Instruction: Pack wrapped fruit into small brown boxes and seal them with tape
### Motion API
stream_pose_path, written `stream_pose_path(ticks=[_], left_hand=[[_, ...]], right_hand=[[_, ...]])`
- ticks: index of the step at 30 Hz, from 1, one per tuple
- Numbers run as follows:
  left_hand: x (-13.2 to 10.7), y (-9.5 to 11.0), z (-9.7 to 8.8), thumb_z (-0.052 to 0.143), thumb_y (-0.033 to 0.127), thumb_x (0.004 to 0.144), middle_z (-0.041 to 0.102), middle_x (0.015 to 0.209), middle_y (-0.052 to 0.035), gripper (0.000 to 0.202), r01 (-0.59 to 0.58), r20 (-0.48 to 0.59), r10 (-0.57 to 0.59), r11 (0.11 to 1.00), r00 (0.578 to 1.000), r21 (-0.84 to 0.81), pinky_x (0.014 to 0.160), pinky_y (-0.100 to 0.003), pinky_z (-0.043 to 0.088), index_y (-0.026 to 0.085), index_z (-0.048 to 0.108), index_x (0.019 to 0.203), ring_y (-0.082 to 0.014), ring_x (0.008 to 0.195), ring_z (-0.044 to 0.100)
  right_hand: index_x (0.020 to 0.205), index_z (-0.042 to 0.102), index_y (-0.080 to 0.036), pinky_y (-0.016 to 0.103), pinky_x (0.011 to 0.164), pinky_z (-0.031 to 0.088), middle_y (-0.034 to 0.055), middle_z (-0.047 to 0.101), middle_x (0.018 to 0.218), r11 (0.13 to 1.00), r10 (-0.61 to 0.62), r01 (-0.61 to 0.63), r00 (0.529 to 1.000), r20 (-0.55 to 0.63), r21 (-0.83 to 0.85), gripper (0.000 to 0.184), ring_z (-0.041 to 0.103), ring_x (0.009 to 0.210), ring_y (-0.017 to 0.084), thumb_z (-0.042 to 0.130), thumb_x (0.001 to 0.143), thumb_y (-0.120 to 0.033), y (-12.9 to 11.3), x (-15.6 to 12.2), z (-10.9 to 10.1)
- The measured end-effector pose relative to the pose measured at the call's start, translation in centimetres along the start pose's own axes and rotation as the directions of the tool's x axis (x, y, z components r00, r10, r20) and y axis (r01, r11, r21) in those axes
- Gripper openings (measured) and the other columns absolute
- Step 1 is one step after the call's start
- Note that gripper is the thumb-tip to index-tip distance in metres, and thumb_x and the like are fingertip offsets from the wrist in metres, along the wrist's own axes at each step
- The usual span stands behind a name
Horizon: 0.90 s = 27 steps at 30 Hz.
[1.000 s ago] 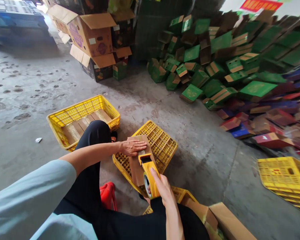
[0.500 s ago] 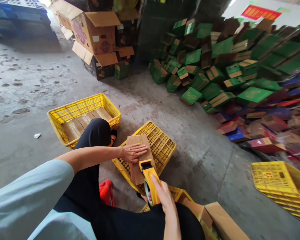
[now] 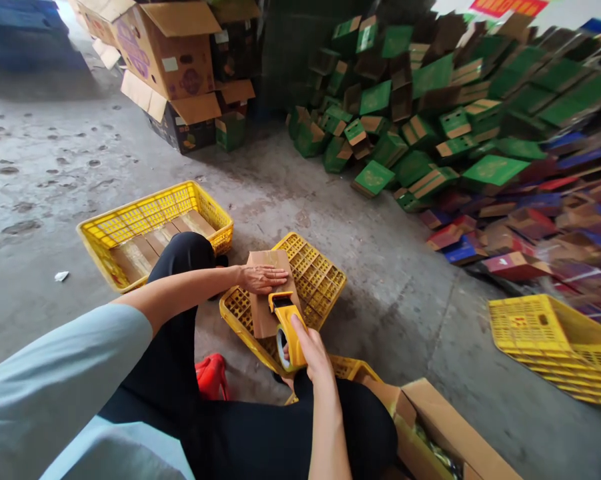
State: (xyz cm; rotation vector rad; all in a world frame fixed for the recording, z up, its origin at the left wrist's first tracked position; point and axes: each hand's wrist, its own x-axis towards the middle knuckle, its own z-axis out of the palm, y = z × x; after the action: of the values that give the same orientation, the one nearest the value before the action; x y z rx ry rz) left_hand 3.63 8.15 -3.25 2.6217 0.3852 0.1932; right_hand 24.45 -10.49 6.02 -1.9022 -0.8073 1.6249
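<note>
Our left hand [image 3: 263,279] is spread flat on the carton [image 3: 261,316]; our right hand [image 3: 315,350], apart from it, is clamped on the tape dispenser [image 3: 289,317]. Carton sits under our left, on a yellow crate [image 3: 318,272].

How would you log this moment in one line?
left hand: flat on carton; right hand: holds yellow tape dispenser at carton; carton: on yellow crate; nearby: another yellow crate with cartons

**Carton [image 3: 263,315] flat, tape dispenser [image 3: 291,323] slanted over it**

On my remote screen, the brown carton lies on a yellow crate [image 3: 326,275], its top apparently closed. The yellow tape dispenser carries a roll [image 3: 281,345]; I can't tell whether it touches cardboard.
</note>
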Motion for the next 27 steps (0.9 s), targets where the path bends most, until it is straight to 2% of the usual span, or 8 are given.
stream_pose_path(ticks=[2,4,7,10,14,22,27], left_hand=[[-0.6,0.5,0.1,0.043,0.032,0.100,0.036,0.167,-0.0178,0.061,-0.009,0.024,0.009,1.000,1.000,0.020,0.128,-0.042,0.024,0.007,0.045,0.156,-0.0283,0.157,0.031],[-1.4,1.4,0.6,0.043,0.034,0.100,0.027,0.171,-0.0139,0.068,-0.053,0.064,0.051,0.998,0.997,0.021,0.130,-0.044,0.017,0.011,0.033,0.163,-0.0264,0.160,0.024],[-2.5,2.6,1.3,0.046,0.036,0.099,0.018,0.174,-0.0099,0.077,-0.031,0.063,0.029,0.999,0.998,0.023,0.132,-0.046,0.011,0.015,0.020,0.168,-0.0254,0.161,0.018],[-2.6,3.0,1.3,0.049,0.038,0.098,0.017,0.174,-0.0086,0.079,-0.002,0.066,0.001,1.000,0.998,0.018,0.132,-0.044,0.010,0.017,0.019,0.168,-0.0245,0.161,0.017],[-2.2,2.8,0.7,0.043,0.038,0.101,0.016,0.174,-0.0081,0.074,-0.010,0.086,0.009,1.000,0.996,0.009,0.132,-0.043,0.009,0.016,0.020,0.168,-0.0222,0.162,0.015],[-2.0,2.5,1.2,0.038,0.037,0.103,0.021,0.173,-0.0099,0.069,0.001,0.059,-0.001,1.000,0.998,0.000,0.131,-0.044,0.012,0.016,0.023,0.167,-0.0219,0.161,0.018],[-2.2,3.3,1.9,0.042,0.041,0.101,0.019,0.173,-0.0144,0.076,0.031,0.043,-0.032,0.999,0.999,0.026,0.131,-0.050,0.014,0.010,0.022,0.167,-0.0273,0.161,0.017]], right_hand=[[0.077,0.068,-0.020,0.026,0.046,0.052,0.0034,0.066,0.051,1.000,0.004,-0.004,1.000,0.012,-0.003,0.058,0.064,0.045,0.019,0.060,0.085,-0.077,0.0,0.1,0.1],[0.080,0.068,-0.020,0.026,0.046,0.052,0.0031,0.066,0.051,1.000,0.006,-0.006,1.000,0.019,-0.012,0.059,0.064,0.045,0.019,0.060,0.084,-0.078,0.2,0.0,0.0],[0.085,0.069,-0.018,0.027,0.046,0.053,0.0034,0.067,0.052,1.000,-0.004,0.004,1.000,0.019,-0.029,0.060,0.064,0.043,0.019,0.060,0.084,-0.078,0.3,-0.1,0.0],[0.086,0.069,-0.017,0.028,0.044,0.053,0.0037,0.066,0.050,0.999,0.013,-0.012,1.000,0.010,-0.037,0.061,0.064,0.042,0.020,0.061,0.083,-0.078,0.2,0.1,0.1],[0.085,0.069,-0.017,0.028,0.043,0.051,0.0045,0.066,0.050,0.998,0.053,-0.054,0.998,-0.036,-0.040,0.062,0.065,0.043,0.021,0.063,0.079,-0.078,0.7,0.0,0.2],[0.080,0.066,-0.019,0.030,0.048,0.053,0.0042,0.066,0.051,0.999,0.010,-0.012,0.998,-0.058,-0.033,0.062,0.067,0.047,0.023,0.061,0.079,-0.081,3.0,-2.6,-0.6],[0.090,0.069,-0.017,0.029,0.047,0.052,0.0029,0.065,0.050,0.999,0.006,-0.008,0.999,-0.053,-0.048,0.065,0.066,0.045,0.022,0.060,0.080,-0.081,3.1,-2.5,-0.4]])
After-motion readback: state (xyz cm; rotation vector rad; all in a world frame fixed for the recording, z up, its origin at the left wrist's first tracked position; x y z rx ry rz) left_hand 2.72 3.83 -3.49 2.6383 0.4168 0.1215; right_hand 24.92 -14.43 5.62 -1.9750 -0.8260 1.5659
